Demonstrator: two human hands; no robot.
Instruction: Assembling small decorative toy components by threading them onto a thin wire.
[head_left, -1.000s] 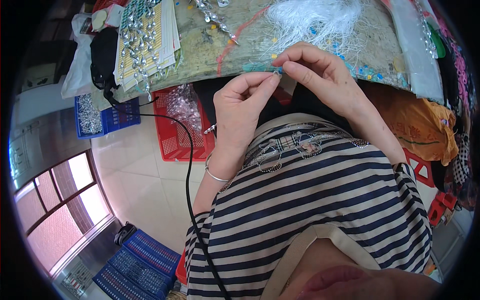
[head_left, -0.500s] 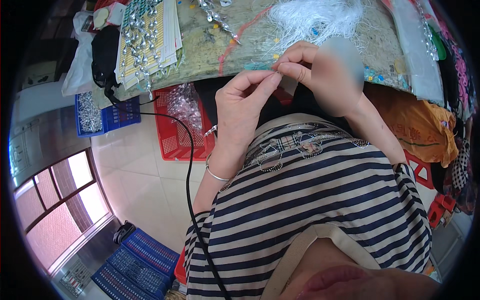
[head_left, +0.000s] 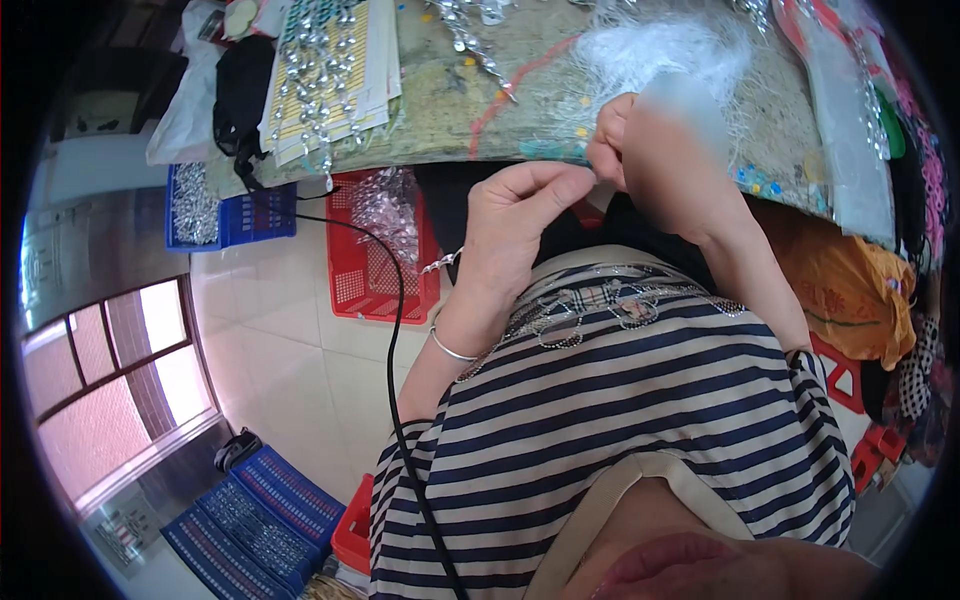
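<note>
In front of the table's near edge, my left hand [head_left: 508, 222] is closed in a pinch, thumb against forefinger. Whatever lies between those fingertips is too small to make out. My right hand [head_left: 668, 165] is close by on the right, its fingers curled in and partly covered by a blurred patch. The two hands' fingertips almost meet. A short silvery beaded strand [head_left: 440, 263] shows beside my left wrist. Beyond my right hand, a loose heap of white threads [head_left: 665, 50] lies on the worn greenish table [head_left: 430, 125].
Strands of silver beads [head_left: 318, 85] lie over cards at the table's left. Below stand a blue basket [head_left: 262, 222] and a red basket [head_left: 365, 290] holding shiny pieces. A black cable [head_left: 393, 350] runs down past my left arm. An orange bag [head_left: 850, 275] sits at the right.
My right thumb and fingers have curled in more, and my left fingers have closed tighter. The view has shifted, so the table and baskets appear further right.
</note>
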